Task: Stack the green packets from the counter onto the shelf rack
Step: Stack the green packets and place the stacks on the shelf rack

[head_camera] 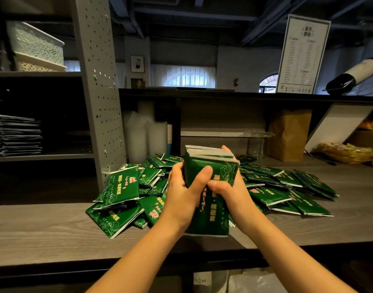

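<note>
Green packets, a thick bundle (211, 166) of them stood on end, are clamped between both hands just above the front part of the table (44, 229). The left hand (181, 195) grips the bundle's left side, its thumb laid across the printed front. The right hand (232, 187) grips the right side, with its thumb pressed on the front just beside the left thumb and its fingertips showing over the far top corner. The bundle's white top edges lie uneven, fanned slightly towards the right.

Behind and to either side of the hands, a loose pile of green packets (122, 187) is spread over the grey wood-grain table, overlapping at all angles; most lie flat and a few are propped against each other. The pile's left edge reaches the foot of the grey perforated upright of the shelf rack (96, 81).

On the rack's middle shelf, well to the left, sits a neat stack of flat dark packets (16, 136); their colour is hard to tell in the shadow. On the shelf above it are pale lattice baskets (35, 43), one nested on another.

At the back of the table stand a brown paper bag (289, 134) and clear plastic cups (255, 142). A printed menu board (302, 53) stands on the ledge above.
</note>
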{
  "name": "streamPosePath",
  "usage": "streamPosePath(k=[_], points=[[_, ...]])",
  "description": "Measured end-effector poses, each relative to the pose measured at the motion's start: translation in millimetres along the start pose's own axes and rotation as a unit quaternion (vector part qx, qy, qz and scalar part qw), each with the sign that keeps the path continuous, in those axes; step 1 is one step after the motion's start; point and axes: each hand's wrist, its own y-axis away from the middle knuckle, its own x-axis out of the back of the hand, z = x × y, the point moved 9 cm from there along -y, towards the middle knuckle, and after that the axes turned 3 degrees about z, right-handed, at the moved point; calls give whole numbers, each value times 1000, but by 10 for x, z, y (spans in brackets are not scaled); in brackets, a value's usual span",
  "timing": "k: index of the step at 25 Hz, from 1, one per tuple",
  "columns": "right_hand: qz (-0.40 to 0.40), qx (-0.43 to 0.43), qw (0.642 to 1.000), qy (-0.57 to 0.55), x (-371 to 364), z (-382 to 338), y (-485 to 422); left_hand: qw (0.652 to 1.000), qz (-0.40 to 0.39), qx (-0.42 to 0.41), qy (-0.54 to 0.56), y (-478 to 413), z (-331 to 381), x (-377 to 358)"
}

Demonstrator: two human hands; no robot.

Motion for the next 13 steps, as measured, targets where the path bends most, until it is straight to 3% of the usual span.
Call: streamPosePath(k=[7,13], points=[[-48,-125,978,-157,-694,-15,-284,992,-58,-23,-108,34,534,561],[-120,-121,972,-163,-1577,-171,-487,990,16,-38,-134,46,903,1421]])
